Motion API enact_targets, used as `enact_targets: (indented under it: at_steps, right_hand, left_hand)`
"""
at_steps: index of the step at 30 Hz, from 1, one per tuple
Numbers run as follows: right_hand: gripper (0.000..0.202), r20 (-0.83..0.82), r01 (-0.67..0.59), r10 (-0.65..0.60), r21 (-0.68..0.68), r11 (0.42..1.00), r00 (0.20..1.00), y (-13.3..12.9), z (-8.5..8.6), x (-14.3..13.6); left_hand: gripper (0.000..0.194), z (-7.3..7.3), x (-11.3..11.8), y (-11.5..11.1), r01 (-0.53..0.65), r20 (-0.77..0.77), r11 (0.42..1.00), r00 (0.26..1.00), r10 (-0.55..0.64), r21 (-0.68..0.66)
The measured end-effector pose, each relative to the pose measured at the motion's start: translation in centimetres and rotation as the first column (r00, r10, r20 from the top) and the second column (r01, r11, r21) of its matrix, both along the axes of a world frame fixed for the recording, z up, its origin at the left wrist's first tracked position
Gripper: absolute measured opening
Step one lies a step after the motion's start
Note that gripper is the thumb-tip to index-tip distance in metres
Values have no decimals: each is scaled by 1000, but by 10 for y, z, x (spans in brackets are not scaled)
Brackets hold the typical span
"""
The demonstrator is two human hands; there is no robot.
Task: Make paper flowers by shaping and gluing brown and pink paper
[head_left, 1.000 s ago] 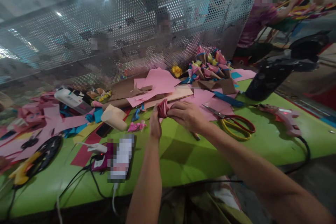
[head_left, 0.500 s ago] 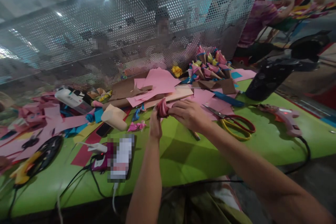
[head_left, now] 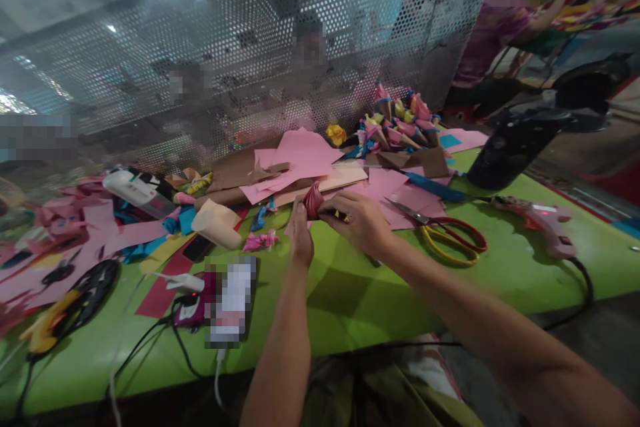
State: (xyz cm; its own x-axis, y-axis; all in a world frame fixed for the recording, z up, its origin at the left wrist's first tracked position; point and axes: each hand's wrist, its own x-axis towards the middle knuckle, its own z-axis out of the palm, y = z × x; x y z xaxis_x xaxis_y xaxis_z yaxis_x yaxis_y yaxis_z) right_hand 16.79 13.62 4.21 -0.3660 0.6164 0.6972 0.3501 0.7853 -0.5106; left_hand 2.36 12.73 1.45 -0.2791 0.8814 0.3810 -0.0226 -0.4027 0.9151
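A dark pink twisted paper piece, shaped like a swirl, is held between my two hands above the green table. My left hand is wrapped round its left side and base, fingers upright. From the right, my right hand pinches at the piece's right edge, with thumb and fingertips close together. Pink paper sheets lie just behind it. Scissors with red and yellow handles rest to the right of my right hand.
On the green table are a pink glue gun, a black container, a phone, a power bank with cables, a yellow glue gun and paper flowers. A person sits beyond a perforated metal screen.
My left hand has turned a little and shifted slightly right and down. The pink piece has turned with it. My right hand's fingers have curled and moved slightly along its edge.
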Motion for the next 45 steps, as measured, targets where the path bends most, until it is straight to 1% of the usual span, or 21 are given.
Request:
enact_targets:
  at_steps: [5, 10, 16, 20, 24, 29, 31, 34, 36, 39, 41, 43, 45]
  right_hand:
    - [12, -19, 23, -23, -26, 999, 1000, -1, 1, 0]
    - [9, -18, -2, 2, -35, 999, 1000, -1, 1, 0]
    - [13, 3, 24, -24, -25, 999, 1000, 0, -1, -1]
    - [15, 49, 59, -61, 31, 998, 997, 1, -3, -1]
    - [14, 122, 75, -93, 144, 987, 988, 3, -4, 0]
    - [13, 147, 41, -82, 264, 964, 986, 5, -2, 3]
    - [13, 148, 21, -67, 294, 955, 987, 6, -1, 4]
    - [13, 171, -6, -52, 322, 947, 984, 5, 0, 4]
    - [12, 190, -17, -51, 337, 941, 980, 5, 1, 4]
    - [12, 192, -28, -44, 356, 934, 980, 4, 2, 5]
    - [12, 175, -34, -31, 359, 933, 984, 4, 3, 6]
    - [11, 140, -38, -11, 342, 939, 990, 4, 4, 7]
    - [8, 86, -43, 19, 295, 955, 996, 3, 6, 8]
  left_hand:
    - [41, 2, 1, -1, -9, -17, 1000, 1000, 9, 9]
    - [41, 2, 2, -2, 11, -30, 1000, 1000, -10, 26]
    - [41, 3, 2, -2, -17, -71, 1000, 997, 18, 4]
    - [45, 3, 2, -2, -11, -71, 1000, 997, 12, 5]
    - [40, 1, 0, 0, 0, -12, 1000, 1000, 0, -3]
    - [32, -1, -2, 1, -5, 30, 1000, 1000, 5, -15]
    - [32, -2, -2, 1, 21, 77, 999, 997, -18, -36]
    - [34, -3, -2, 1, 64, 201, 996, 978, -50, -66]
    - [29, -3, -2, 1, 61, 233, 996, 972, -45, -64]
    - [20, -2, -3, 0, 42, 133, 998, 990, -37, -35]
    - [22, 0, -4, -1, 47, 70, 999, 997, -45, -27]
    - [26, 1, -5, -1, 61, 79, 998, 995, -59, -30]
    - [29, 0, -6, 0, 72, 133, 997, 989, -67, -38]
